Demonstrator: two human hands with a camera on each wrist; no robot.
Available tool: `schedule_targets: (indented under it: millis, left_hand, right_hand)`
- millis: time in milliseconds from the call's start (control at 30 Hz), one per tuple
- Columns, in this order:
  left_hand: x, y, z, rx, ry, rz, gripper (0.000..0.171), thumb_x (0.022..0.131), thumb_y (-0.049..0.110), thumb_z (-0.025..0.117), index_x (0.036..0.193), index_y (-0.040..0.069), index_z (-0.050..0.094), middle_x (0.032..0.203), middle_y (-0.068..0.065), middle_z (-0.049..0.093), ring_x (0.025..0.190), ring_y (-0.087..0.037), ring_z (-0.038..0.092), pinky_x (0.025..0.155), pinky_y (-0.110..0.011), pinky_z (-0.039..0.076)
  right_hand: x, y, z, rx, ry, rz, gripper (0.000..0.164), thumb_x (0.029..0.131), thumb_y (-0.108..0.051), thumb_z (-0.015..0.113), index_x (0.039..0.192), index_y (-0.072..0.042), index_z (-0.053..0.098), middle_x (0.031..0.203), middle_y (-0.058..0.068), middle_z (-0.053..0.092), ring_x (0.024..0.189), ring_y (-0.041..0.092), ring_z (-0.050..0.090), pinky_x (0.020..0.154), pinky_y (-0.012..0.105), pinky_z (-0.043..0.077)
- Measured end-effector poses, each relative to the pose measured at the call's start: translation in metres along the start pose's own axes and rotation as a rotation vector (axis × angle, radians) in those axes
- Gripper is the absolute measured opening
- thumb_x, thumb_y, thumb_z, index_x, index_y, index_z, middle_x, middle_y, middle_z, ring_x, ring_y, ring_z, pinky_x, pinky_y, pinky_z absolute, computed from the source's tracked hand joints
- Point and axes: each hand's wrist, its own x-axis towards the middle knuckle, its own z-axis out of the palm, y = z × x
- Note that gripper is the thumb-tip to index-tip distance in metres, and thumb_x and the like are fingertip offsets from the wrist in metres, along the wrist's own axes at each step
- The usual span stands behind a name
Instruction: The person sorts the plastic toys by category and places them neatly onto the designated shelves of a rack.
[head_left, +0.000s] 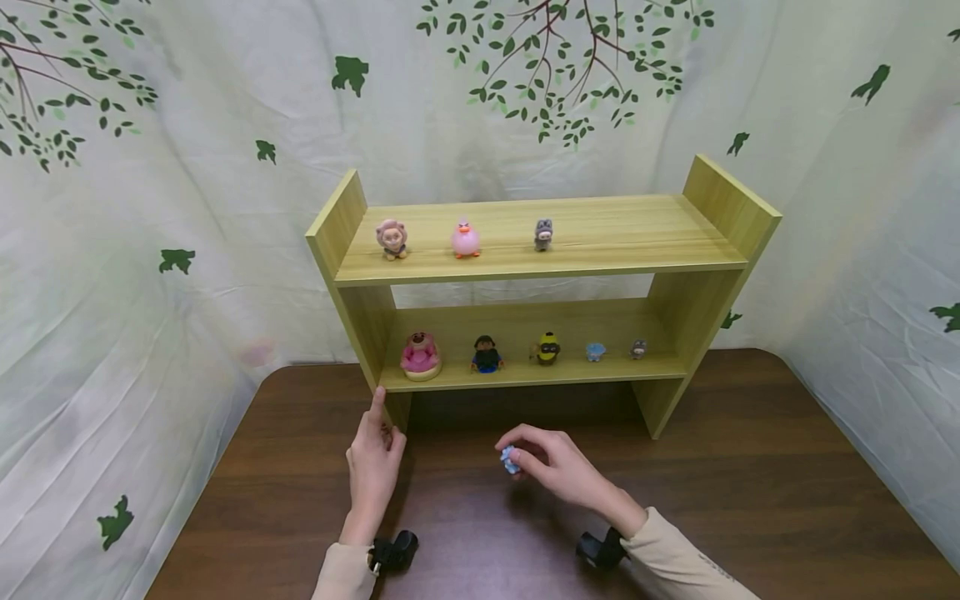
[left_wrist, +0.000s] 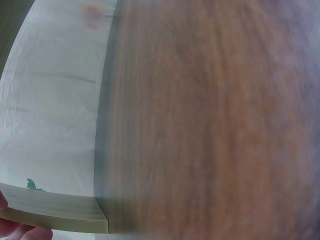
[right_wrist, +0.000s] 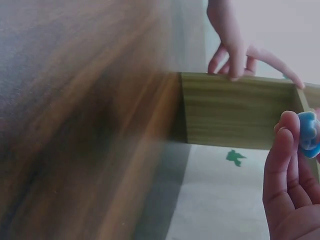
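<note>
In the head view, my right hand (head_left: pixel 561 468) pinches a small blue-and-white figurine (head_left: pixel 510 460) between thumb and fingertips, above the table in front of the shelf. The right wrist view shows the figurine's glossy blue surface (right_wrist: pixel 309 131) close up. My left hand (head_left: pixel 373 462) grips the front edge of the left side panel (right_wrist: pixel 235 110) of a two-tier wooden shelf (head_left: pixel 540 380). Its index finger points up along the shelf corner, while the thumb and other fingers lie on either side of the panel. The left wrist view catches only its fingertips (left_wrist: pixel 37 233) at the panel.
The lower tier bears a pink bear figurine (head_left: pixel 422 357), a dark-haired figurine (head_left: pixel 487 355), a yellow figurine (head_left: pixel 548 348), a blue one (head_left: pixel 596 352) and a grey one (head_left: pixel 638 349). Above stand a pink-maned figurine (head_left: pixel 392 239), a pink bird (head_left: pixel 465 240) and a grey figurine (head_left: pixel 543 235).
</note>
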Motion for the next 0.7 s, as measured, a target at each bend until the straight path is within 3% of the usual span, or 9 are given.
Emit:
schedule_targets:
  millis: [100, 267, 467, 700]
  left_hand:
    - [0.0, 0.0, 0.0, 0.0, 0.005, 0.009, 0.092, 0.075, -0.017, 0.058, 0.15, 0.028, 0.028, 0.076, -0.008, 0.043, 0.059, -0.014, 0.035, 0.049, -0.031, 0.032]
    - [0.0, 0.0, 0.0, -0.003, -0.006, -0.003, 0.09, 0.077, -0.015, 0.057, 0.15, 0.028, 0.028, 0.077, -0.008, 0.043, 0.058, -0.015, 0.035, 0.05, -0.031, 0.033]
    - [0.0, -0.001, 0.0, 0.0, -0.006, 0.004, 0.088, 0.078, -0.014, 0.057, 0.15, 0.026, 0.028, 0.078, -0.009, 0.043, 0.058, -0.016, 0.035, 0.049, -0.032, 0.034]
    - [-0.001, -0.003, 0.001, -0.002, -0.006, 0.006, 0.089, 0.077, -0.014, 0.058, 0.15, 0.026, 0.028, 0.078, -0.008, 0.042, 0.058, -0.015, 0.035, 0.049, -0.032, 0.034]
  right_hand:
    - [0.0, -0.008, -0.005, 0.002, 0.013, -0.02, 0.016, 0.095, 0.002, 0.054, 0.107, -0.002, 0.062, 0.086, 0.014, 0.064, 0.071, 0.028, 0.066, 0.065, 0.037, 0.055]
    - [-0.001, 0.004, -0.011, -0.016, 0.041, -0.037, 0.022, 0.091, 0.0, 0.06, 0.113, -0.004, 0.062, 0.093, 0.011, 0.065, 0.075, 0.014, 0.062, 0.065, 0.03, 0.053]
    - [0.0, 0.01, -0.019, -0.022, 0.072, -0.047, 0.027, 0.089, -0.006, 0.066, 0.115, -0.01, 0.063, 0.099, 0.002, 0.064, 0.082, 0.015, 0.061, 0.069, 0.029, 0.053]
    - [0.002, 0.0, -0.03, -0.032, 0.101, -0.047, 0.029, 0.088, -0.002, 0.066, 0.116, -0.007, 0.063, 0.097, 0.006, 0.065, 0.081, 0.016, 0.061, 0.069, 0.029, 0.053]
